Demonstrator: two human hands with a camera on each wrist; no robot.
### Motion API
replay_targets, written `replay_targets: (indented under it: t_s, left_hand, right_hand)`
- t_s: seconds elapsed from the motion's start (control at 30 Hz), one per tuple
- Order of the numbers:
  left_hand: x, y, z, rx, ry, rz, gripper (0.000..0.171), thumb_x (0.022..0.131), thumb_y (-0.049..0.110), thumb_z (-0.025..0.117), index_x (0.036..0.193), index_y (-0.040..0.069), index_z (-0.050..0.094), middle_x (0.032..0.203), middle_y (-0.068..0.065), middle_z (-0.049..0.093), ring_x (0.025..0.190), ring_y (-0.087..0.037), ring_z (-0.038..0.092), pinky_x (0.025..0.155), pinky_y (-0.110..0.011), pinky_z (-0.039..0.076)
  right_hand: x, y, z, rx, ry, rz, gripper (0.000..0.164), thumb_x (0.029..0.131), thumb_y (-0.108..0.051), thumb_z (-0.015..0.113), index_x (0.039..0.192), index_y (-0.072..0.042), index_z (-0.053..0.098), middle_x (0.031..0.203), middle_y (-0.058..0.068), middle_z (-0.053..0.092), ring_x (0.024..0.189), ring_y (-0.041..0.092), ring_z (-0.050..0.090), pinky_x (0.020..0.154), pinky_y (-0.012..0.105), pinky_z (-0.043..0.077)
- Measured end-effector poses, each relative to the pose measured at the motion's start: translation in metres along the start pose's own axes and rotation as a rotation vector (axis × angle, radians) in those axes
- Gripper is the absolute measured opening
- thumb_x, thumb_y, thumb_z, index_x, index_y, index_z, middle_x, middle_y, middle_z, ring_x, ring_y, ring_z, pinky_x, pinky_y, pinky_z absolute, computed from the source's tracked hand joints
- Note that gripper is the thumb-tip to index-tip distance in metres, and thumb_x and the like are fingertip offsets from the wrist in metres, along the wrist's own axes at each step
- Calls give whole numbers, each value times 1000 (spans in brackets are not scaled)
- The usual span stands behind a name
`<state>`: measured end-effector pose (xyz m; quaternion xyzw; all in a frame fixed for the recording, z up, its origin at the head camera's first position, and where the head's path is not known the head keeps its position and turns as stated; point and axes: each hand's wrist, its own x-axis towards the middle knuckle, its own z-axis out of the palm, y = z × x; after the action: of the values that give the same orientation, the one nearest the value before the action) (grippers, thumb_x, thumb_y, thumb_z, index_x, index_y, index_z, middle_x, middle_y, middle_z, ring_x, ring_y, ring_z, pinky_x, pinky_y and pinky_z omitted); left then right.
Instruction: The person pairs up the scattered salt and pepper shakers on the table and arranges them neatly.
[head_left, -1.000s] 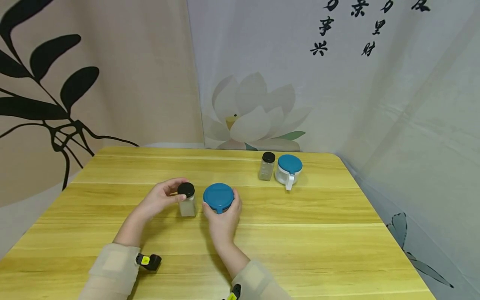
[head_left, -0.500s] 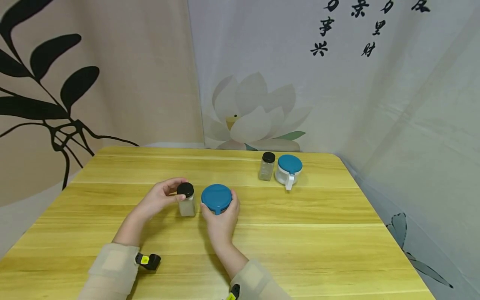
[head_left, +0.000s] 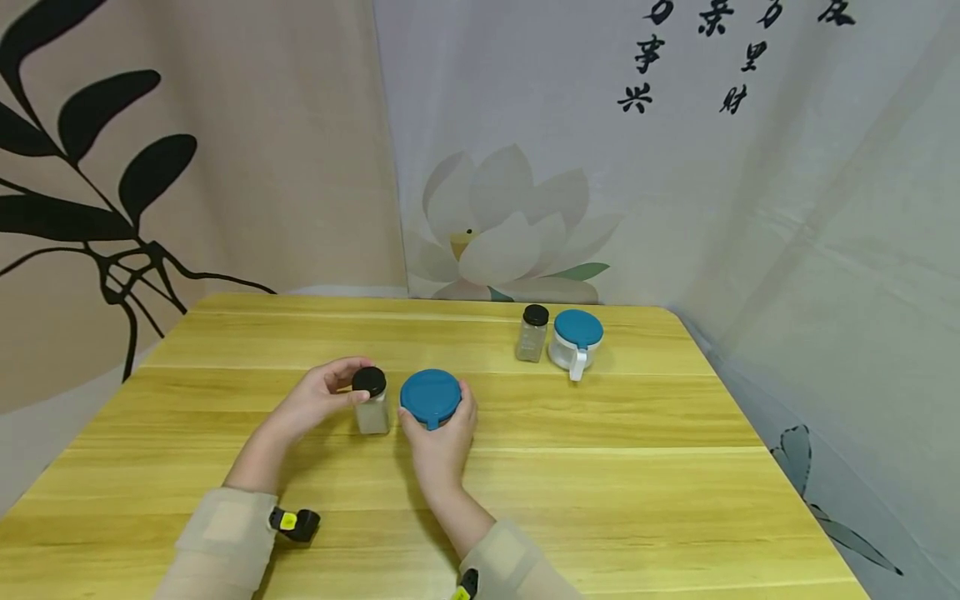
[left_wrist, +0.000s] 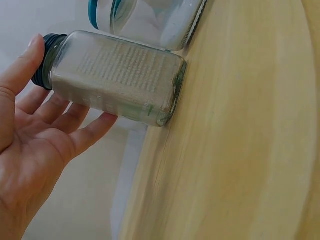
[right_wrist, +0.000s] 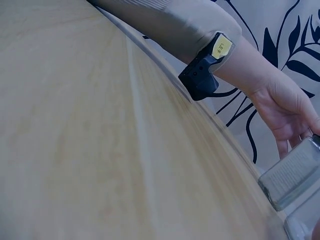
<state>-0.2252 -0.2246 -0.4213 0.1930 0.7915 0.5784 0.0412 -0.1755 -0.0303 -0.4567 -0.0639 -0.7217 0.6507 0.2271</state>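
My left hand holds a square glass spice jar by its black screw lid, thumb on the near side. The jar stands upright on the table and contains a pale powder, which shows in the left wrist view behind printed glass. To its right, my right hand grips a seasoning pot with a round blue lid, fingers and thumb around its sides. A small gap separates jar and pot in the head view. The pot's clear body shows beyond the jar in the left wrist view.
Towards the back right of the wooden table stand another black-lidded glass jar and a blue-lidded pot with a white handle, close together. Printed curtains hang behind the table's far edge.
My right hand has shifted the blue-lidded seasoning pot slightly left and nearer to me. The left hand keeps its hold on the spice jar, nearly still.
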Motion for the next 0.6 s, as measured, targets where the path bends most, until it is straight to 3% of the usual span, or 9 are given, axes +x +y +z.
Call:
replay_targets:
  t_s: [0.6]
  left_hand:
    - [1,-5,-2,-72,-45,21,51,91,8,66,135,-9,44,127,-27,54,107,-9,57,88,-22,46]
  right_hand:
    - [-1,-4,2,-52,18,-7,91,70,-22,87,142,-9,34,136,11,40,124,34,39,97,58,33]
